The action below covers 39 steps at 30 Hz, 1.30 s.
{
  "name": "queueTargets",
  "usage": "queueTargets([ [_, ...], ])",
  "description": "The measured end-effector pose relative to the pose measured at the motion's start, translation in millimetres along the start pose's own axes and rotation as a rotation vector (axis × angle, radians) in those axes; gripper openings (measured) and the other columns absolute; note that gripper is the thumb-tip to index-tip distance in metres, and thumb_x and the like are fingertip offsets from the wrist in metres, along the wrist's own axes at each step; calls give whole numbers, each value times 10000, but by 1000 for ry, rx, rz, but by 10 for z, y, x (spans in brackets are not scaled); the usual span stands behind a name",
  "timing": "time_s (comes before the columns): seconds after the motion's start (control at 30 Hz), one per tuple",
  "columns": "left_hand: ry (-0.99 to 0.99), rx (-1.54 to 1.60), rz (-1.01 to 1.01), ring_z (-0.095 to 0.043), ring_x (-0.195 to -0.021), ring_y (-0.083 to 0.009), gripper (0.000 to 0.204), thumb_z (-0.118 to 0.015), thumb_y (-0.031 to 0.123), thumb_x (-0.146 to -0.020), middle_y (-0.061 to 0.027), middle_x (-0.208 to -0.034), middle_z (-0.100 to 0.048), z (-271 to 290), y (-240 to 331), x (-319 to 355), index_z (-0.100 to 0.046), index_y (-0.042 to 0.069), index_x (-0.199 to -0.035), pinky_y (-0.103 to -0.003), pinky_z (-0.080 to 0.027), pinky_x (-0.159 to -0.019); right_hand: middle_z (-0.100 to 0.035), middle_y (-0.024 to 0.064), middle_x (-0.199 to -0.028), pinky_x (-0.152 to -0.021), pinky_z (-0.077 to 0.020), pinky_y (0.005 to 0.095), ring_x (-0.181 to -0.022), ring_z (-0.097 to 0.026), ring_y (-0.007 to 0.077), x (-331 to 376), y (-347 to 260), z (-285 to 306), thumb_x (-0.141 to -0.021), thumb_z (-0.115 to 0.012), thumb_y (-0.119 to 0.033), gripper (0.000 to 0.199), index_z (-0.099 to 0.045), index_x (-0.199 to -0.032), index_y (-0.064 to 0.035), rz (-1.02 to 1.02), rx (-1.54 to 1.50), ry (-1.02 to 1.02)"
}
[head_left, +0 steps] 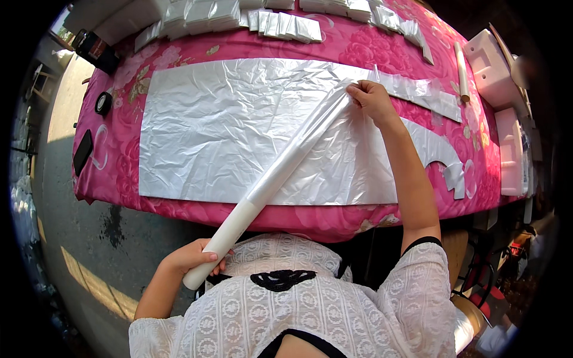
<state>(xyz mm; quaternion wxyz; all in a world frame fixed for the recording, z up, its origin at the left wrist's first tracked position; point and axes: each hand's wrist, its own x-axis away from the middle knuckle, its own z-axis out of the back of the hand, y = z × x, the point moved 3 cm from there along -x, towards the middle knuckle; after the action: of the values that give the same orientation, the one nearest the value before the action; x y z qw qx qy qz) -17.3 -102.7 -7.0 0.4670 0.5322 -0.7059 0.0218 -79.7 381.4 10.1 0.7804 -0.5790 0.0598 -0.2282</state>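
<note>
My left hand (192,256) is wrapped around the near end of a white tube (231,230), close to my body. The tube slants up and to the right over the table. Thin translucent plastic film (298,149) covers its upper part and gathers to a point at the far end. My right hand (371,101) pinches that gathered film between thumb and fingers. Beneath lies a large, creased, silvery-white plastic bag (203,125), spread flat, with two handle-like strips reaching right. Whether several bags are layered there, I cannot tell.
A pink floral cloth (310,221) covers the table. Folded plastic packets (286,25) line its far edge. At left are a dark jar (95,51), a black tape roll (103,104) and a phone (83,152). A thin tan tube (461,71) and pink foam boxes (492,65) are at right.
</note>
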Motion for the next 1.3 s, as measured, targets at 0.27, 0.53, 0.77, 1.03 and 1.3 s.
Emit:
queueTargets([
  [0.27,21,-413,200,-526,-887,-95,499,-771,234,-703,-14,-943,-600,423,72,532,-559,8,-1093,-265,-441,-784,-543,-28,-670,-508,-356,191,-554,-438,39,-133,209,729,-838,-621,-155,157,-634,-847,1,58,-8,196],
  [0.53,472,-1663,-466,-606,-829,-281,535,-764,211,-601,-116,-887,-628,-488,1629,-256,-581,81,-1087,-354,-473,-751,-552,-19,-679,-550,-402,207,-579,-458,50,-106,-226,-283,-842,-615,-169,178,-625,-872,6,56,-14,-86],
  [0.77,135,-1883,-1211,-474,-1105,-297,566,-646,296,-745,-154,-1156,-510,-711,1309,-784,-483,-32,-1177,-401,-389,-950,-551,-7,-638,-543,-392,239,-571,-463,73,-238,-309,-472,-811,-625,-205,211,-640,-799,4,52,182,-183],
  [1.03,194,-2062,-878,-258,-1324,-308,859,-446,606,-774,-204,-1409,-289,-711,922,-963,-339,-54,-1314,-435,-177,-1083,-594,35,-821,-570,-431,232,-667,-512,89,-409,-274,-482,-826,-635,-234,288,-612,-995,-2,-33,83,-244],
  [1.3,351,-2012,-863,-228,-1336,-313,855,-424,610,-783,-211,-1418,-268,-805,749,-1035,-324,-37,-1333,-447,-141,-1089,-549,128,-1146,-844,-450,335,-1012,-547,250,1045,-650,-875,-817,-624,-229,437,-523,-1222,-98,444,470,-297],
])
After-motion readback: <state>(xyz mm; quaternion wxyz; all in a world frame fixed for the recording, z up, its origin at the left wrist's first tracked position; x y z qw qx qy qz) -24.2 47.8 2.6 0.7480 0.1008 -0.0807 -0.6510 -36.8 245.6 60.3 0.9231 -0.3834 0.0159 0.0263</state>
